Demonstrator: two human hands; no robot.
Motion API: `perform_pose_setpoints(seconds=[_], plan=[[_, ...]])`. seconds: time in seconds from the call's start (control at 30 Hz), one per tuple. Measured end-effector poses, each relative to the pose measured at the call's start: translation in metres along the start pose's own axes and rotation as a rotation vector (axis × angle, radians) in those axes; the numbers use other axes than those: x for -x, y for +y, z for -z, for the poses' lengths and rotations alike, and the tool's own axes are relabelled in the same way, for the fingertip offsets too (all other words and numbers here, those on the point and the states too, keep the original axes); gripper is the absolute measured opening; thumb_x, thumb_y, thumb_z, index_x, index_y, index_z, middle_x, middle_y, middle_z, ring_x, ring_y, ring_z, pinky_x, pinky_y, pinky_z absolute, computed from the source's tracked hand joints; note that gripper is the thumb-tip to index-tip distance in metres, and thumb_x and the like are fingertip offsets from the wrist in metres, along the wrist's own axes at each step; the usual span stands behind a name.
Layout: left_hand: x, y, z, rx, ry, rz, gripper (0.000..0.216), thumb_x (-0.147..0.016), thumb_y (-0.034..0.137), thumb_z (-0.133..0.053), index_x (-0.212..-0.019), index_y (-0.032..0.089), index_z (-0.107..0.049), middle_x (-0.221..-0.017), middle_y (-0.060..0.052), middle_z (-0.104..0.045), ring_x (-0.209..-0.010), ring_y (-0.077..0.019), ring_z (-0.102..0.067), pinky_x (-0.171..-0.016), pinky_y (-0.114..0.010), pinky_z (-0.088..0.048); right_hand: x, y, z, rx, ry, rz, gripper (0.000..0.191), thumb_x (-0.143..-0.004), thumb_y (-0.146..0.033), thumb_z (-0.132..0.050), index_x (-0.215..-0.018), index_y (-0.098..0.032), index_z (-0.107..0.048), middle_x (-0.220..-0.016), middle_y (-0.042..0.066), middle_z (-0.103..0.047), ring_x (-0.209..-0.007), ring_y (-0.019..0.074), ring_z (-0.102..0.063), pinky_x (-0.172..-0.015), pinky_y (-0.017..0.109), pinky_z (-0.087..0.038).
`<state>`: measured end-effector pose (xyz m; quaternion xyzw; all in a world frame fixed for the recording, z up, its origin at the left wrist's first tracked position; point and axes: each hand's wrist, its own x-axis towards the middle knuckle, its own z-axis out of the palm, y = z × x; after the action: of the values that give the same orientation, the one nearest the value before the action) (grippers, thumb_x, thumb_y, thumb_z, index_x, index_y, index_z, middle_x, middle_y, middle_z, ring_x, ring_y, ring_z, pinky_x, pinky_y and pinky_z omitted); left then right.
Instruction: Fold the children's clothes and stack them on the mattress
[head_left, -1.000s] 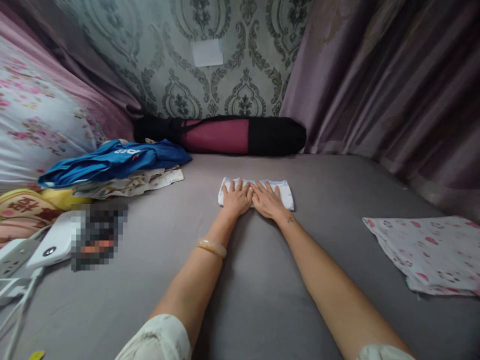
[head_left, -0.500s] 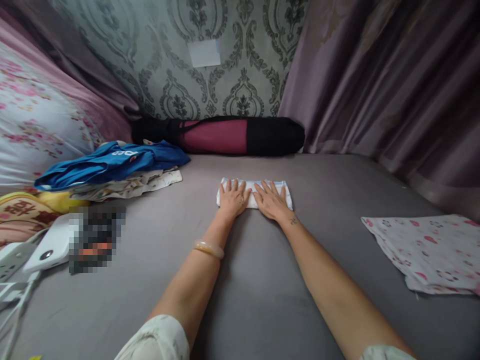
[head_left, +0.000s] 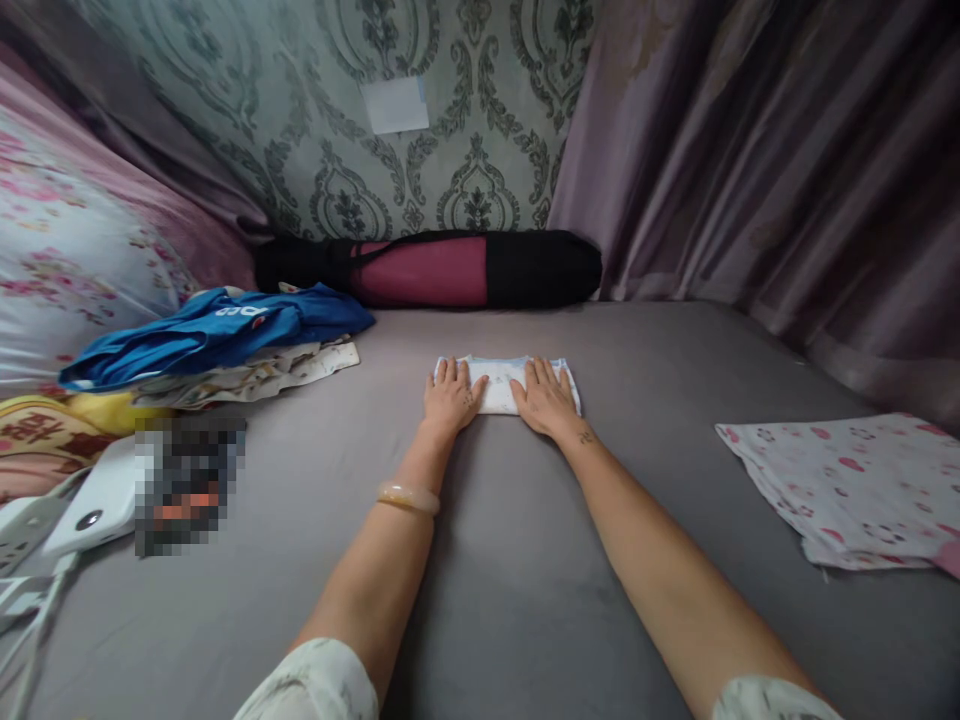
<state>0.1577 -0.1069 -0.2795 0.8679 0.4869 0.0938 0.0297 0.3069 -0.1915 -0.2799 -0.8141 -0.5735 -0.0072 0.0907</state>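
A small folded white cloth (head_left: 496, 388) with a bluish far edge lies flat on the grey bed sheet (head_left: 510, 520). My left hand (head_left: 452, 397) rests palm down on the cloth's left end, fingers stretched away from me. On the right end lies my right hand (head_left: 545, 397), also flat with its fingers spread. Between the two thumbs the middle of the cloth shows a faint print. The palms cover both ends of it. Neither hand grips anything.
A black and maroon long bag (head_left: 420, 272) lies along the patterned wall. To the left are a blue garment (head_left: 225, 330) on other clothes, a white power bank (head_left: 97, 505) and cables. A pink-patterned white cloth (head_left: 862, 490) is on the right. Purple curtains (head_left: 735, 180) hang behind.
My hands have moved apart, the left one outward to the left, so more of the cloth's middle shows. The camera view has shifted slightly.
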Motion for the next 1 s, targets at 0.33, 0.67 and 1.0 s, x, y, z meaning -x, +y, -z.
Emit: perform_pose_setpoints(seconds=[0.33,0.67,1.0], plan=[[-0.001,-0.009,0.003,0.039,0.002,0.068,0.062,-0.099,0.044,-0.018,-0.147,0.009,-0.035,-0.156,-0.015,-0.029,-0.146,-0.0284,-0.021,-0.118,-0.044,-0.019,-0.002,0.017,0.003,0.036,0.007,-0.039,0.068,-0.1,-0.045,-0.017,-0.149,0.0,-0.03,-0.157,0.018,-0.024,-0.146,0.0286,-0.015,-0.118,0.046,-0.008],[-0.006,-0.023,-0.005,0.13,-0.087,0.114,0.062,-0.098,0.04,-0.019,-0.15,0.008,-0.028,-0.158,-0.014,-0.026,-0.146,-0.0282,-0.023,-0.118,-0.045,-0.019,-0.005,0.029,-0.005,-0.018,-0.024,-0.064,0.067,-0.099,-0.042,-0.015,-0.149,0.0,-0.029,-0.157,0.019,-0.025,-0.145,0.0279,-0.019,-0.117,0.04,-0.018],[-0.013,-0.036,0.006,0.238,0.003,0.165,0.054,-0.099,0.038,-0.02,-0.144,0.017,-0.042,-0.155,-0.009,-0.035,-0.145,-0.0292,-0.025,-0.114,-0.048,-0.029,-0.001,0.025,0.009,0.0,0.041,-0.052,0.065,-0.099,-0.04,-0.016,-0.149,-0.001,-0.029,-0.158,0.016,-0.023,-0.146,0.026,-0.016,-0.119,0.04,-0.011]])
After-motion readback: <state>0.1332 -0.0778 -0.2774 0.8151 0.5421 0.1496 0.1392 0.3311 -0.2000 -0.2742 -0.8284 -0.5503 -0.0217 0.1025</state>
